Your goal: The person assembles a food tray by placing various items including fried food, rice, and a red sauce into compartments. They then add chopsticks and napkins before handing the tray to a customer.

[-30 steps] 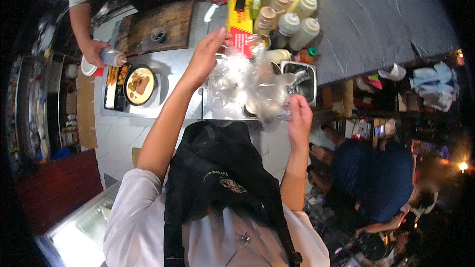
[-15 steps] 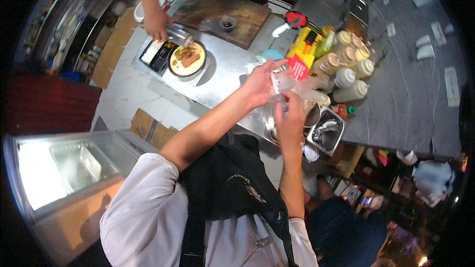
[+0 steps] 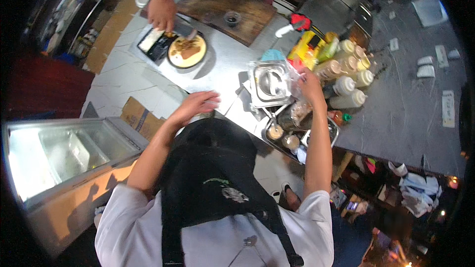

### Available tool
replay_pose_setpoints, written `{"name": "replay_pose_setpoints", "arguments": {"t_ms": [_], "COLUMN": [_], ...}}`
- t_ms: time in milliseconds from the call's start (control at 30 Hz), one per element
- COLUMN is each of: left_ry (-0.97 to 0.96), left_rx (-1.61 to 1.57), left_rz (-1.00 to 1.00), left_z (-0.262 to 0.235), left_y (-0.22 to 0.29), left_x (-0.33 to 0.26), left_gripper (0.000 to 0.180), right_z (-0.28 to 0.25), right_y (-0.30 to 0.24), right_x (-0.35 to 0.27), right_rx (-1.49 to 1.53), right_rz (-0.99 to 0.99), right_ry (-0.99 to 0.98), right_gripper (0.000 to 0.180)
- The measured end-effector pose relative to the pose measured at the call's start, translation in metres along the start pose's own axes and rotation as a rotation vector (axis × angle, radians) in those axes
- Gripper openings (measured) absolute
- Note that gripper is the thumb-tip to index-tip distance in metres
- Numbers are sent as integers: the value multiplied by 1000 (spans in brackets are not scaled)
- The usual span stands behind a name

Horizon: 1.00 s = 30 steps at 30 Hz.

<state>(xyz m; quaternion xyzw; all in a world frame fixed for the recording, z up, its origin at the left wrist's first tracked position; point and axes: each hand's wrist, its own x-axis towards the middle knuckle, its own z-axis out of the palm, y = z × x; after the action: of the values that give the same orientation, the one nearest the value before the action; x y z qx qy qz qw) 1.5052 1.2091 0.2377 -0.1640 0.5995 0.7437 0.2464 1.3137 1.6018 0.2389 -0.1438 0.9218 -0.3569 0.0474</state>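
My left hand [image 3: 198,105] is over the near edge of the steel counter [image 3: 217,64], fingers stretched out and slightly blurred, holding nothing. My right hand [image 3: 310,89] is closed on a crumpled piece of thin clear plastic [image 3: 295,76]; its exact kind does not show. Just left of it is a square steel pan [image 3: 256,91] with a round metal piece inside. Several squeeze bottles [image 3: 341,86] in pale colours stand beyond my right hand. A yellow and red box [image 3: 309,47] lies behind the plastic.
Across the counter a co-worker's hand [image 3: 162,15] tips a clear container [image 3: 184,28] over a round dish [image 3: 182,60] of yellow food with brown topping. A wooden board [image 3: 222,7] carries a small cup [image 3: 231,18]. A white-handled knife [image 3: 284,30] lies nearby.
My hands have come apart: the left has drawn back left and nearer me, while the right has moved right and away with the clear plastic. The steel pan has come into view.
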Motion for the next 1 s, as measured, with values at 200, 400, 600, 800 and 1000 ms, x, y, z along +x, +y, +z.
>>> {"name": "replay_pose_setpoints", "arguments": {"t_ms": [200, 400, 600, 800, 1000], "left_ry": [502, 576, 643, 700, 756], "left_rx": [95, 180, 65, -33, -84], "left_rz": [-220, -377, -435, -291, -38], "left_z": [-122, -212, -243, -264, -244], "left_y": [-133, -241, -296, -296, -282], "left_x": [-85, -178, -218, -203, -183], "left_gripper": [31, 25, 23, 22, 21], "right_z": [-13, -25, -60, -132, -202], "right_y": [29, 18, 16, 116, 132], "right_x": [13, -12, -73, -101, -37], "right_rx": [-138, 41, -43, -128, -79], "right_rz": [146, 73, 302, 437, 416], "right_ry": [-274, 68, 992, 977, 837], "right_gripper": [38, 46, 50, 54, 60]}}
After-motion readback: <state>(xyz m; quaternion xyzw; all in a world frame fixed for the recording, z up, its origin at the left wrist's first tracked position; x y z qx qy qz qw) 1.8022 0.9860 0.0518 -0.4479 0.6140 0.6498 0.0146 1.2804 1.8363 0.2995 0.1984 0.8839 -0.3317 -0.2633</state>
